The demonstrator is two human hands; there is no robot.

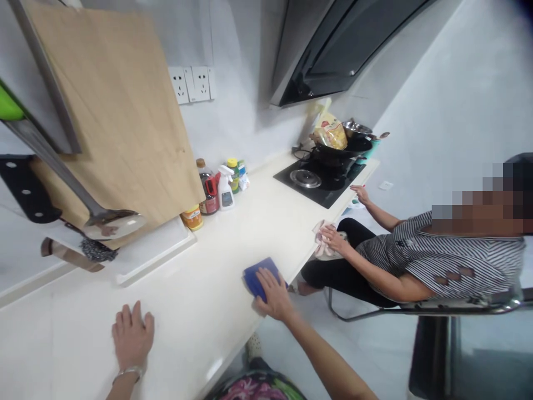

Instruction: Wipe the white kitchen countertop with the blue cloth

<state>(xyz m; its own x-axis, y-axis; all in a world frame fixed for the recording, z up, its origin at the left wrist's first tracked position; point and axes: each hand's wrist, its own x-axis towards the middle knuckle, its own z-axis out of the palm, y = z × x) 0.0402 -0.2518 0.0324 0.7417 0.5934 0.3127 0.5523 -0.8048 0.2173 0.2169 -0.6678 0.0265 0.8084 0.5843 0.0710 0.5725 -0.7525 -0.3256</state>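
My right hand [275, 294] presses a folded blue cloth [253, 282] down on the white countertop [195, 316], close to its front edge. The fingers lie across the cloth and the thumb rests along its near side. Further left, my left hand [133, 336] lies palm down on the countertop, fingers somewhat apart, holding nothing; a bracelet circles its wrist.
A seated person [416, 255] at the right rests a hand on a pale pink cloth [321, 244] at the counter edge. A white spray bottle [226, 191] stands by the wall. Beyond are a black cooktop [320, 180] and a wok [353, 149]. A ladle [112, 222] hangs at left.
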